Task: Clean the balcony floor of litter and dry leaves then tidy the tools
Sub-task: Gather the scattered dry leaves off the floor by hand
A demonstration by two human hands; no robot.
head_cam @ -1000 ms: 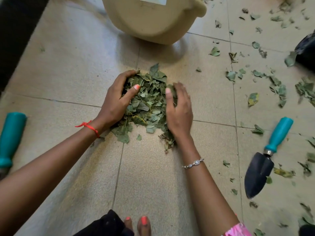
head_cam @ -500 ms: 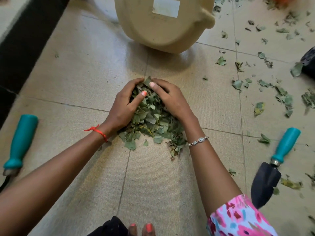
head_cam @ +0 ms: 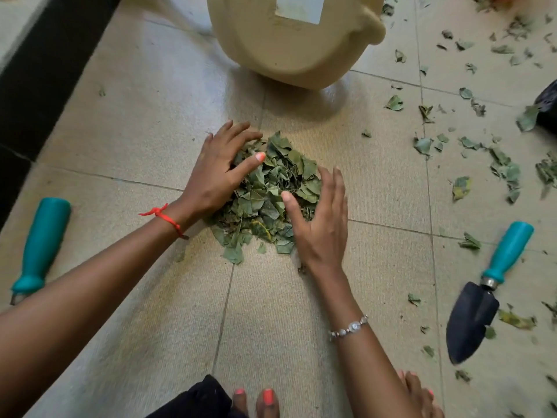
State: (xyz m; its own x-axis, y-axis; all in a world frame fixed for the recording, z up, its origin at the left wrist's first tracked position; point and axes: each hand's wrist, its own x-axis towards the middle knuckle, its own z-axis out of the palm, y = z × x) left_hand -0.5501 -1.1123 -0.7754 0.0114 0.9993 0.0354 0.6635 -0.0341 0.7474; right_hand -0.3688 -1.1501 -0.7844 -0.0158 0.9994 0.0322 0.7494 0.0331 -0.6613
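The leaf pile (head_cam: pixel 271 194) sits mid-floor, just short of the beige bin (head_cam: pixel 289 46) (presumably its destination). The left hand (head_cam: pixel 220 170) and right hand (head_cam: pixel 319 218) flank it, fingers spread against its sides and gripping nothing, seemingly to gather it. The trowel (head_cam: pixel 479 297) lies unused at right.

Red string bracelet (head_cam: pixel 164 218) knotted behind the left hand (head_cam: pixel 217 173), sparkly silver link bracelet (head_cam: pixel 348 328) behind the right hand (head_cam: pixel 322 224), coral-orange polish on the left thumbnail (head_cam: pixel 259 156) and toenails (head_cam: pixel 268 398), plus black clothing (head_cam: pixel 199 399) at the bottom edge.
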